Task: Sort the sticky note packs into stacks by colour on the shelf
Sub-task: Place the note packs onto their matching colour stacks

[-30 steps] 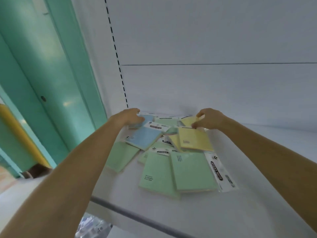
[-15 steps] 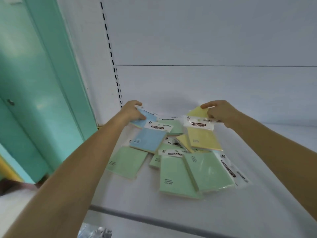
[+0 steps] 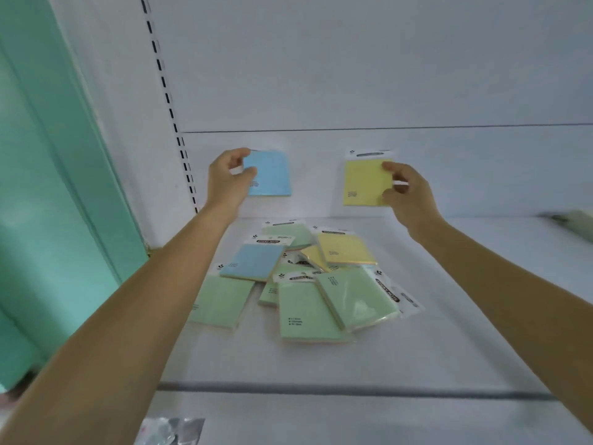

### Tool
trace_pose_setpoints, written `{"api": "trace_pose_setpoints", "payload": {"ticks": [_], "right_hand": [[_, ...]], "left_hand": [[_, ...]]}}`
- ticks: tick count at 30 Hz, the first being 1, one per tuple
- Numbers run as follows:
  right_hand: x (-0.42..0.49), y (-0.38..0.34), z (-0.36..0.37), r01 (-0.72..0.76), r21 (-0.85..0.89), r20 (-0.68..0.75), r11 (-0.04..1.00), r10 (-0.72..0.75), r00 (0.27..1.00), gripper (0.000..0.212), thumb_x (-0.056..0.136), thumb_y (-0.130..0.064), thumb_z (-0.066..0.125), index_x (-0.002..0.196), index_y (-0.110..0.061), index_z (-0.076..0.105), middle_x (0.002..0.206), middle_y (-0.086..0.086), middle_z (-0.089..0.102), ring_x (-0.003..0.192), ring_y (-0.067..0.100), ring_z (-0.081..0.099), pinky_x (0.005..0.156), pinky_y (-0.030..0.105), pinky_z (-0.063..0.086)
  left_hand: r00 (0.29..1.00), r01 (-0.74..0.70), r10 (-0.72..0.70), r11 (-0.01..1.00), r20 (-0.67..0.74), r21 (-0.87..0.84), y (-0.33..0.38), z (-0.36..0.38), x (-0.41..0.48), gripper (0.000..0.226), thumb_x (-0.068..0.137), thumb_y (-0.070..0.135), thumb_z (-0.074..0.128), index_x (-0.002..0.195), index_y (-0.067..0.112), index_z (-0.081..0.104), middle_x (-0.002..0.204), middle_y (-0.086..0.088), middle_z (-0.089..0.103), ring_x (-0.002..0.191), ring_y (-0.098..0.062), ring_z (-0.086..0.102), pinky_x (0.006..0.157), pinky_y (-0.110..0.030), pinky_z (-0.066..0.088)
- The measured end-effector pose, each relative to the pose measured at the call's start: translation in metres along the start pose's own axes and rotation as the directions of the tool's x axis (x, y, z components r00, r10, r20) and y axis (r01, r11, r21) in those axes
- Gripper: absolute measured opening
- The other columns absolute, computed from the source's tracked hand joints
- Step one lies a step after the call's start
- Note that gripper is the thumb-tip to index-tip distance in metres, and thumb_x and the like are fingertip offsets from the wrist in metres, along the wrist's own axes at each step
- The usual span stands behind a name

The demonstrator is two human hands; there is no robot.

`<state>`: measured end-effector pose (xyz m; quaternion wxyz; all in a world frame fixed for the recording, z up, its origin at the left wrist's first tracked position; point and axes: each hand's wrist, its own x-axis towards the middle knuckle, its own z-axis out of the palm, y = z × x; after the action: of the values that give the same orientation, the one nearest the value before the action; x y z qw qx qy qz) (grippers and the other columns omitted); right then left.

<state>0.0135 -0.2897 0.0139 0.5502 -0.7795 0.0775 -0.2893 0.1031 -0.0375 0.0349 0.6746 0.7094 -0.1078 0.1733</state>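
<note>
Shelf: we see one white shelf [image 3: 465,332] carrying a loose pile of packs, left of centre, near the back panel [image 3: 353,75].
Pile, top layer: a second blue pack [image 3: 252,261] at the left; a top yellow pack [image 3: 345,248] at back right, overlapping another yellow one.
Pile, green: a left green pack [image 3: 221,301], two front green packs [image 3: 308,311] overlapping each other, and a rear green pack [image 3: 288,234].
Wrapping: each pack sits in a clear sleeve w/ a white header card; "STICKY NOTE" reads on a couple.
Left hand: our left hand [image 3: 227,178] is raised above the pile, thumb & fingers pinching the left edge of a held blue pack [image 3: 269,173], upright, off the shelf.
Right hand: our right hand [image 3: 407,194] pinches the right edge of a held yellow pack [image 3: 364,183], upright, header at top, off the shelf, well apart from the blue one.
Hidden: more packs lie under the pile w/ only edges showing, so we can't count them; small print is unreadable.
Right edge: a blurred pale object [image 3: 574,221] on the shelf, cut off; we can't ID it.
Bottom edge: crinkled shiny plastic [image 3: 170,431] below the shelf lip, cut off.
Left side: a slotted upright [image 3: 170,101] & a teal wall [image 3: 48,187].
</note>
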Motion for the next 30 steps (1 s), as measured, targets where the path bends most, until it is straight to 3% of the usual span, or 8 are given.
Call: {"api": "trace_pose_setpoints", "payload": {"ticks": [4, 10, 14, 16, 18, 21, 28, 30], "right_hand": [[-0.024, 0.012, -0.032, -0.054, -0.018, -0.038, 0.998, 0.054, 0.998, 0.054, 0.081, 0.010, 0.041, 0.126, -0.018, 0.051, 0.115, 0.003, 0.048, 0.091, 0.019, 0.050, 0.052, 0.009, 0.041], [-0.054, 0.031, -0.124, -0.159, -0.090, -0.161, 0.983, 0.144, 0.977, 0.055, 0.083, 0.006, 0.041, 0.128, -0.024, 0.051, 0.110, 0.006, 0.048, 0.073, 0.013, 0.045, 0.039, 0.002, 0.033], [-0.070, 0.050, -0.201, -0.193, -0.071, -0.256, 0.979, 0.169, 0.952, 0.055, 0.082, 0.007, 0.044, 0.126, -0.024, 0.053, 0.100, 0.007, 0.048, 0.078, 0.019, 0.043, 0.056, 0.017, 0.036], [-0.078, 0.062, -0.241, -0.219, -0.071, -0.280, 0.973, 0.191, 0.941, 0.055, 0.082, 0.006, 0.044, 0.125, -0.027, 0.053, 0.095, 0.009, 0.049, 0.068, 0.021, 0.041, 0.050, 0.016, 0.034], [-0.085, 0.073, -0.283, -0.242, -0.077, -0.290, 0.967, 0.210, 0.934, 0.055, 0.082, 0.007, 0.042, 0.125, -0.027, 0.053, 0.090, 0.012, 0.049, 0.057, 0.017, 0.035, 0.039, 0.010, 0.030], [-0.086, 0.086, -0.347, -0.269, -0.096, -0.295, 0.958, 0.231, 0.927, 0.055, 0.084, 0.007, 0.041, 0.126, -0.026, 0.052, 0.091, 0.012, 0.049, 0.057, 0.015, 0.036, 0.037, 0.006, 0.029], [-0.041, 0.102, -0.423, -0.245, -0.054, -0.255, 0.968, 0.224, 0.941, 0.054, 0.085, 0.013, 0.039, 0.133, -0.008, 0.045, 0.114, 0.004, 0.050, 0.074, 0.009, 0.049, 0.052, 0.005, 0.039], [-0.017, 0.108, -0.425, -0.236, -0.047, -0.204, 0.971, 0.222, 0.953, 0.052, 0.085, 0.012, 0.041, 0.133, -0.005, 0.045, 0.124, 0.010, 0.052, 0.091, 0.016, 0.050, 0.069, 0.017, 0.043]], "left_hand": [[0.982, 0.085, -0.075, 0.995, 0.176, -0.047, 0.003, 0.050, -0.020, 0.037, 0.083, -0.002, 0.057, 0.119, 0.007, 0.057, 0.110, -0.008, 0.054, 0.101, -0.021, 0.056, 0.085, -0.036, 0.051], [0.928, 0.110, -0.087, 0.993, 0.363, -0.045, 0.018, 0.139, -0.058, 0.039, 0.083, -0.004, 0.056, 0.121, 0.004, 0.056, 0.104, -0.009, 0.054, 0.090, -0.022, 0.053, 0.065, -0.021, 0.045], [0.896, 0.119, -0.076, 0.990, 0.438, -0.073, 0.041, 0.206, -0.094, 0.039, 0.083, -0.006, 0.055, 0.121, 0.003, 0.056, 0.097, -0.007, 0.054, 0.088, -0.022, 0.051, 0.066, -0.022, 0.045], [0.884, 0.110, -0.058, 0.990, 0.464, -0.084, 0.052, 0.243, -0.116, 0.039, 0.083, -0.006, 0.054, 0.120, 0.004, 0.056, 0.101, -0.009, 0.052, 0.087, -0.022, 0.051, 0.064, -0.022, 0.045], [0.884, 0.096, -0.037, 0.990, 0.466, -0.104, 0.058, 0.281, -0.138, 0.038, 0.083, -0.005, 0.054, 0.119, 0.004, 0.057, 0.102, -0.008, 0.052, 0.087, -0.022, 0.052, 0.063, -0.022, 0.046], [0.905, 0.138, -0.066, 0.980, 0.421, -0.144, 0.063, 0.336, -0.160, 0.037, 0.081, -0.003, 0.057, 0.118, 0.006, 0.058, 0.105, -0.009, 0.053, 0.091, -0.022, 0.054, 0.078, -0.034, 0.052], [0.934, 0.207, -0.173, 0.975, 0.313, -0.078, 0.058, 0.415, -0.198, 0.042, 0.083, -0.001, 0.058, 0.124, 0.004, 0.055, 0.103, -0.007, 0.050, 0.090, -0.018, 0.053, 0.074, -0.021, 0.047], [0.945, 0.214, -0.187, 0.974, 0.269, -0.076, 0.055, 0.426, -0.198, 0.042, 0.083, -0.001, 0.058, 0.125, 0.002, 0.054, 0.102, -0.008, 0.050, 0.089, -0.018, 0.053, 0.071, -0.016, 0.046]]}}
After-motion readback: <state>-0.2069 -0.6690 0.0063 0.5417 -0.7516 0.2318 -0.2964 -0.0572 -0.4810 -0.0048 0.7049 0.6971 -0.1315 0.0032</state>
